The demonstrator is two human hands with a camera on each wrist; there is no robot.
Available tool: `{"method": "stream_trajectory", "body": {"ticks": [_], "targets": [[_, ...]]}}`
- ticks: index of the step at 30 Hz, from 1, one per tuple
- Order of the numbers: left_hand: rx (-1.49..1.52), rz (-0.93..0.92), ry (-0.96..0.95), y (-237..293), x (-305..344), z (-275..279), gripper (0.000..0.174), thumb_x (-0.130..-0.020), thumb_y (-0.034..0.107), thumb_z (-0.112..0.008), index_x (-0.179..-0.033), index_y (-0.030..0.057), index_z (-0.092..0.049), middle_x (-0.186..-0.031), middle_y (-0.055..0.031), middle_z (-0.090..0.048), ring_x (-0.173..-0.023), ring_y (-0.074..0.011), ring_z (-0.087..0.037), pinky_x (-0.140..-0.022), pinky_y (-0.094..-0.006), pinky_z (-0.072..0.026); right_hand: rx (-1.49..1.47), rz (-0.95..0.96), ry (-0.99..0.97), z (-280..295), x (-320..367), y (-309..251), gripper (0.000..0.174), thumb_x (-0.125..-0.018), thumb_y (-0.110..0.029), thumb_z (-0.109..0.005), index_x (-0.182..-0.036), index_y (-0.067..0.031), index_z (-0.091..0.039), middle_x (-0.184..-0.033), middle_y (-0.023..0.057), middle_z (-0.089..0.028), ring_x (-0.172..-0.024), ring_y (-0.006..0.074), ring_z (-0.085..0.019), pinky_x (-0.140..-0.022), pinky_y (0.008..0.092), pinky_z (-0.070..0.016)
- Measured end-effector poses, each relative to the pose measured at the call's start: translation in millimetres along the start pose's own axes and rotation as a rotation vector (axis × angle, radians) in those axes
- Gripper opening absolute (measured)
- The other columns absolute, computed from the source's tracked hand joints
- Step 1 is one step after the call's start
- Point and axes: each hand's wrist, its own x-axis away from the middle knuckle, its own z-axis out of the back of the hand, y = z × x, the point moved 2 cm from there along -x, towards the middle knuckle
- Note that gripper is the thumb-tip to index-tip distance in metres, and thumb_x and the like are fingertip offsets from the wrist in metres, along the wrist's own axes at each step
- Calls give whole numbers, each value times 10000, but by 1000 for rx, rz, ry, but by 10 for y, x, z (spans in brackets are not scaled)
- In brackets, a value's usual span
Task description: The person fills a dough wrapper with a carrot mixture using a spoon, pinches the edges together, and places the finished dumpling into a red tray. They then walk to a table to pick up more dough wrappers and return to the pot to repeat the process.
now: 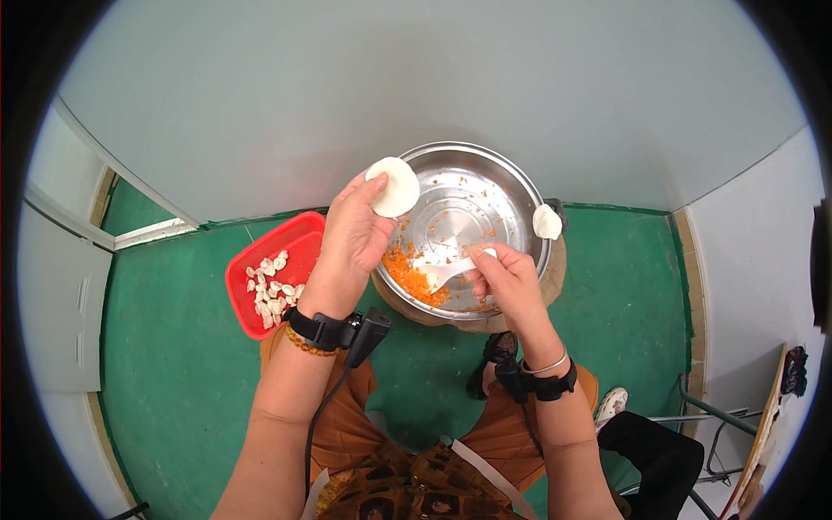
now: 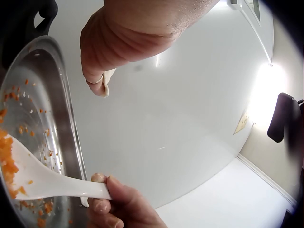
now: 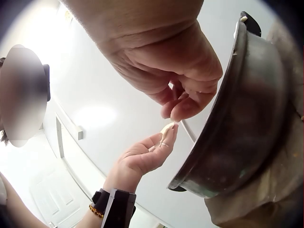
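My left hand [image 1: 349, 232] holds a round white dough wrapper [image 1: 395, 189] over the left rim of the steel basin [image 1: 464, 212], thumb on top of it. In the left wrist view, only a thin edge of the wrapper [image 2: 107, 83] shows below the fingers. With thumb and fingers, my right hand [image 1: 513, 284] pinches the handle of a white spoon [image 1: 449, 269]. The spoon's bowl lies in the chopped orange filling [image 1: 406, 270] at the basin's lower left. From the right wrist, the basin's outer wall [image 3: 247, 109] stands beside my right hand [image 3: 183, 61].
A red tray [image 1: 305, 227] with several small folded dumplings [image 1: 276, 290] is left of the basin. More white dough [image 1: 547, 222] sits at the basin's right rim. Below the basin is a brownish support [image 1: 555, 269]. Another person's dark-clothed leg [image 1: 654, 455] is at lower right.
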Motion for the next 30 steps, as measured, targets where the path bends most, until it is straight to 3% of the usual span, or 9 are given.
{"method": "stream_trajectory", "body": {"ticks": [14, 19, 26, 30], "targets": [[-20, 28, 11, -4, 3, 2, 288, -911, 77, -438, -1171, -45, -453, -1106, -157, -543, -1014, -244, -553, -834, -382, -472, -179, -66, 54, 172, -42, -17, 189, -878, -175, -543, -938, -7, -605, -679, 23, -596, -514, 52, -496, -482, 191, -424], [-25, 68, 15, -48, -26, 52, 286, -914, 84, -437, -1160, -60, -447, -1117, -165, -534, -1021, -253, -550, -862, -387, -469, -249, -1, 76, 275, -29, -49, 204, -887, -177, -535, -954, 3, -602, -679, 29, -595, -517, 54, -495, -485, 192, -430], [41, 222, -32, -243, 26, 28, 278, -919, 90, -403, -1131, -86, -439, -1142, -185, -516, -1041, -272, -546, -898, -389, -472, -396, 241, 153, 296, 83, -307, 213, -908, -170, -511, -960, 22, -587, -671, 27, -572, -527, 55, -483, -494, 206, -421], [135, 371, -111, -370, 99, -66, 303, -924, 126, -373, -1135, -81, -436, -1154, -193, -520, -1056, -280, -544, -886, -397, -477, -236, 434, 136, 214, 144, -296, 210, -904, -158, -532, -1007, 16, -591, -744, 49, -605, -578, 75, -521, -559, 204, -445]]}}
